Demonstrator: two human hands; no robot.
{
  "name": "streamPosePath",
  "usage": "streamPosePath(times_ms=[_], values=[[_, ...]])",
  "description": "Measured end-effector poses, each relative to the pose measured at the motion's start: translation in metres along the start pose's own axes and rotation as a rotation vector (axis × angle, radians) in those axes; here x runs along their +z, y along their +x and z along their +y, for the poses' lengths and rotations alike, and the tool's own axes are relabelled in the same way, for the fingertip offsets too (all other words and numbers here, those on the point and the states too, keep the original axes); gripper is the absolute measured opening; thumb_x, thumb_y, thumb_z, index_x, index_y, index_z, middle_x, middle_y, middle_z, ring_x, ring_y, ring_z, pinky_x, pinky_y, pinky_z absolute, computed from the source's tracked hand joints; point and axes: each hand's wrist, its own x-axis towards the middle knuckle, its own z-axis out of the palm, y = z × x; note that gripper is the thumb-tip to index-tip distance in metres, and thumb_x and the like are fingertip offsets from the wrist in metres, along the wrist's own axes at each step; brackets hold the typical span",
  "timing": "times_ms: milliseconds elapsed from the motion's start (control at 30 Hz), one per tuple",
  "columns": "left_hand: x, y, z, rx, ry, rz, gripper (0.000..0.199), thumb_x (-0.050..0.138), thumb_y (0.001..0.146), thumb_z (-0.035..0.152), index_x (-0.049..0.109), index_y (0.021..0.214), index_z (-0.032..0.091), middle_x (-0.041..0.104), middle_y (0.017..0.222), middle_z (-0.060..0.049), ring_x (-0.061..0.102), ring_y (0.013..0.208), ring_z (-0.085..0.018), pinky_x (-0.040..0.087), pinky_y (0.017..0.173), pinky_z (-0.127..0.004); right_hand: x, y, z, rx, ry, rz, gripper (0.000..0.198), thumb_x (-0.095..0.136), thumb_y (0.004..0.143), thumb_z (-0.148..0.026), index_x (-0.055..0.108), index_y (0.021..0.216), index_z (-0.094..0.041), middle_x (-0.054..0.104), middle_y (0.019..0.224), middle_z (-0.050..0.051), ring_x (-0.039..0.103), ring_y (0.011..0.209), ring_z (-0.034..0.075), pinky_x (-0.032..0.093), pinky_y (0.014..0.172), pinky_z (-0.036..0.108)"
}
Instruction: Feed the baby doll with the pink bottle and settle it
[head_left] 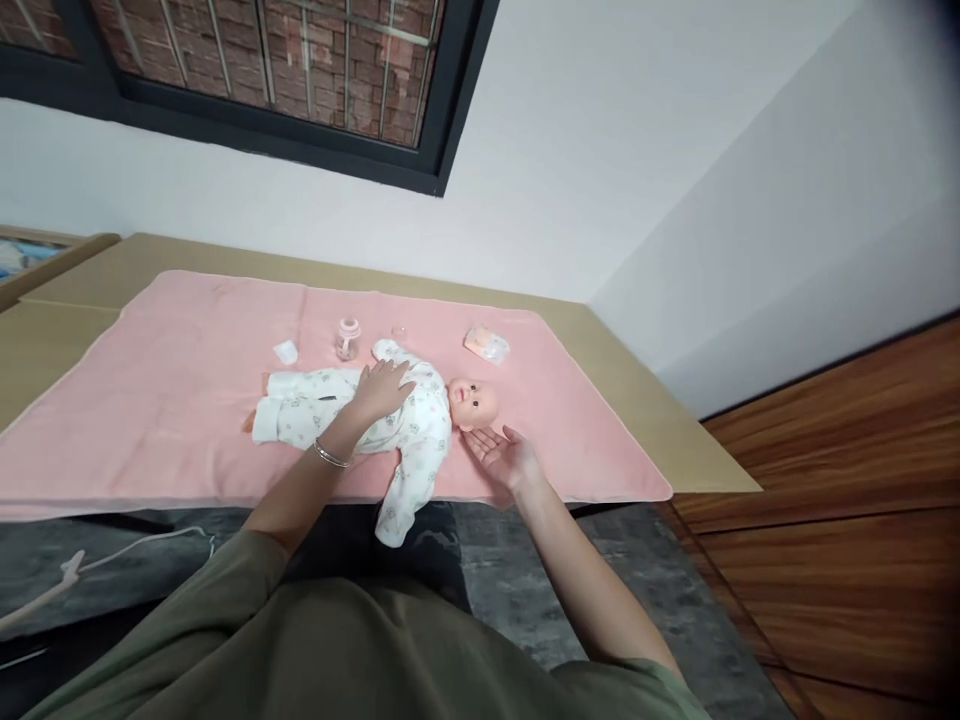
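A baby doll (424, 410) in a white patterned outfit lies on its back on a pink mat (187, 400), its head to the right and its feet to the left. One sleeve hangs over the mat's near edge. My left hand (381, 390) rests open across the doll's belly, fingers spread. My right hand (504, 458) lies palm up beside the doll's head, with its fingers outstretched and their tips at the underside of the head. Whether those fingertips reach beneath the head is hidden.
Beyond the doll stand a baby bottle (347, 340) and a small clear round item (399, 333). A white piece (286, 351) lies left of the bottle, and a soft plastic packet (487, 344) lies beyond the head. A wall and window (300, 70) back the table (637, 360).
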Motion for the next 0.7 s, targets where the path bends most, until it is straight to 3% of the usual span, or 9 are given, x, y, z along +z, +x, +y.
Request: streamPosePath(times_ms=[200,367,433,500,567,633,700], values=[[0.013,-0.065,0.000,0.076,0.026,0.029,0.067,0.052,0.096,0.042,0.037,0.155,0.015,0.025,0.166,-0.020,0.016,0.156,-0.037,0.013,0.124,-0.061,0.004,-0.037,0.035,0.104,0.055,-0.022,0.046,0.034,0.093,-0.023,0.049,0.132,-0.004,0.063,0.124,0.020,0.058,0.129,0.030,0.065,0.083,0.040],[0.028,-0.132,0.012,0.236,-0.117,0.119,0.053,0.055,0.094,0.031,0.052,0.144,0.012,0.045,0.156,-0.021,0.033,0.150,-0.035,0.025,0.123,-0.058,0.006,-0.055,0.065,0.045,0.089,0.020,0.039,0.037,0.086,-0.021,0.053,0.120,-0.010,0.063,0.122,0.016,0.063,0.121,0.023,0.062,0.091,0.037],[0.032,-0.164,0.016,0.279,-0.242,0.079,0.053,0.056,0.094,0.032,0.051,0.144,0.014,0.047,0.154,-0.019,0.037,0.148,-0.033,0.029,0.122,-0.055,0.000,-0.062,0.084,-0.093,0.038,0.035,0.034,0.042,0.081,-0.019,0.053,0.113,-0.014,0.060,0.127,0.014,0.064,0.116,0.020,0.060,0.095,0.038],[0.036,-0.193,0.018,0.264,-0.386,0.043,0.053,0.055,0.095,0.033,0.049,0.146,0.019,0.048,0.155,-0.015,0.040,0.147,-0.028,0.034,0.121,-0.050,-0.013,-0.070,0.110,-0.451,-0.075,0.036,0.032,0.050,0.078,-0.019,0.054,0.110,-0.018,0.057,0.131,0.011,0.063,0.115,0.017,0.057,0.098,0.038],[0.043,-0.217,0.015,0.166,-0.512,0.039,0.046,0.056,0.093,0.030,0.056,0.138,0.020,0.059,0.145,-0.012,0.052,0.136,-0.025,0.042,0.116,-0.044,-0.031,-0.076,0.139,-0.800,-0.278,0.042,0.024,0.058,0.078,-0.022,0.057,0.101,-0.019,0.060,0.124,0.008,0.062,0.112,0.015,0.055,0.093,0.033],[0.054,-0.231,0.008,-0.002,-0.571,0.039,0.030,0.056,0.090,0.027,0.065,0.118,0.019,0.070,0.125,-0.009,0.064,0.119,-0.023,0.049,0.105,-0.039,-0.052,-0.079,0.167,-0.932,-0.421,0.023,0.013,0.060,0.079,-0.024,0.056,0.090,-0.019,0.061,0.103,0.003,0.061,0.091,0.012,0.053,0.078,0.026],[0.070,-0.239,-0.001,-0.150,-0.562,0.023,0.018,0.055,0.089,0.026,0.067,0.099,0.018,0.074,0.110,-0.008,0.068,0.105,-0.022,0.053,0.094,-0.036,-0.071,-0.078,0.189,-0.935,-0.525,-0.043,0.005,0.057,0.080,-0.023,0.055,0.083,-0.019,0.057,0.087,-0.001,0.055,0.071,0.009,0.047,0.064,0.022]])
